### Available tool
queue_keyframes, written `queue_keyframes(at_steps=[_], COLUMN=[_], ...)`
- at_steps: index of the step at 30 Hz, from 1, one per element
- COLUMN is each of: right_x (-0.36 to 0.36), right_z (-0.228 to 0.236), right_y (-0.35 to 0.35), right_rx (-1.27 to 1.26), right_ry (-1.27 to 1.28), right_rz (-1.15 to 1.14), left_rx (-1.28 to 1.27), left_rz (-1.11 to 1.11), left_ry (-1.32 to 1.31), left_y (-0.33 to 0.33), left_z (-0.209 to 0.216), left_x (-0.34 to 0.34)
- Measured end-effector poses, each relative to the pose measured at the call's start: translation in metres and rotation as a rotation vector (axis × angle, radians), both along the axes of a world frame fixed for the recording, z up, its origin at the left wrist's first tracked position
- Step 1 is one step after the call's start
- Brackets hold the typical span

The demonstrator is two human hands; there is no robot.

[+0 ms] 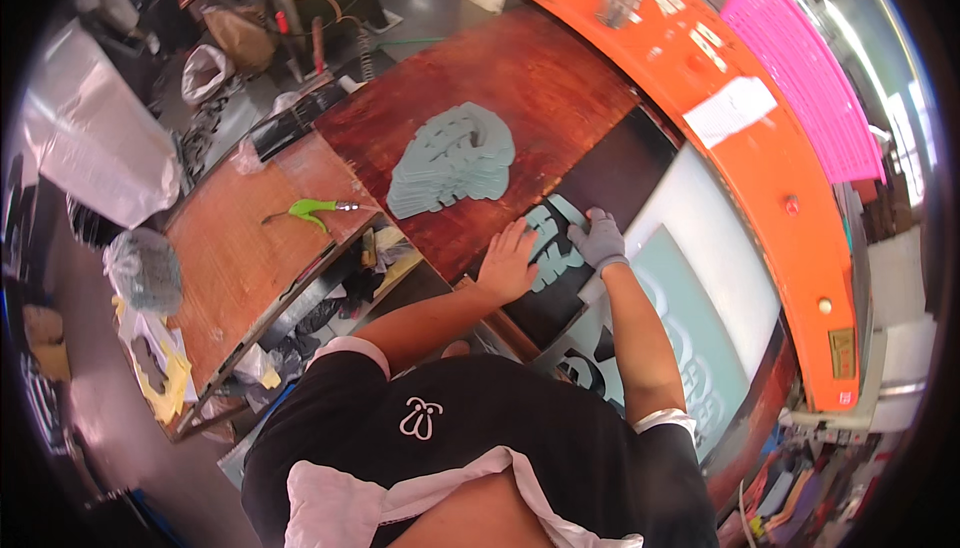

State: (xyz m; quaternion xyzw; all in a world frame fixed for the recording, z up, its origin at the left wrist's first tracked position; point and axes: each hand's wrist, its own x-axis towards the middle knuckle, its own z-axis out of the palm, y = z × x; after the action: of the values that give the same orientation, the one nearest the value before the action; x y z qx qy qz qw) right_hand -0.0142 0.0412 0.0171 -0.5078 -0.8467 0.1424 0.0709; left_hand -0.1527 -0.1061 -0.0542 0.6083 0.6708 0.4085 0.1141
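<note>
My left hand [508,261], bare, lies with its fingers spread at the edge of a pale green cut-out sheet piece [546,235] on a black board [622,170]. My right hand [600,240], in a grey glove, is closed at the right of this piece, its thumb and fingertip around the end of a narrow pale green strip [569,210]. Beyond my left hand, a stack of similar cut-out pieces [455,160] rests on a reddish-brown board [560,68]. Beside my right forearm lies a larger pale green sheet [700,298] with shapes cut out of it.
An orange machine beam [690,78] curves along the far right, with a pink basket [800,68] behind it. A white board [715,223] lies before the beam. At left, a wooden table [250,238] bears a green air gun [312,210]; bags stand around it.
</note>
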Motion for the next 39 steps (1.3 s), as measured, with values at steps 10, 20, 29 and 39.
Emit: queue_keyframes(at_steps=[10, 20, 29, 39], right_x=[0.152, 0.440, 0.546, 0.593], right_z=[0.001, -0.007, -0.006, -0.004], right_y=[-0.077, -0.192, -0.270, -0.157], right_rx=[0.323, 0.398, -0.097, -0.146], right_ry=[0.385, -0.066, 0.748, 0.753], right_rz=[-0.144, -1.184, -1.176, -0.893], left_rx=[0.258, -0.492, -0.655, -0.700], left_rz=[-0.123, -0.353, -0.631, -0.198], left_ry=[0.192, -0.834, -0.855, -0.801], left_y=[0.024, 0.014, -0.032, 0.073], left_z=[0.005, 0.007, 0.056, 0.061], left_x=[-0.014, 0.095, 0.093, 0.128])
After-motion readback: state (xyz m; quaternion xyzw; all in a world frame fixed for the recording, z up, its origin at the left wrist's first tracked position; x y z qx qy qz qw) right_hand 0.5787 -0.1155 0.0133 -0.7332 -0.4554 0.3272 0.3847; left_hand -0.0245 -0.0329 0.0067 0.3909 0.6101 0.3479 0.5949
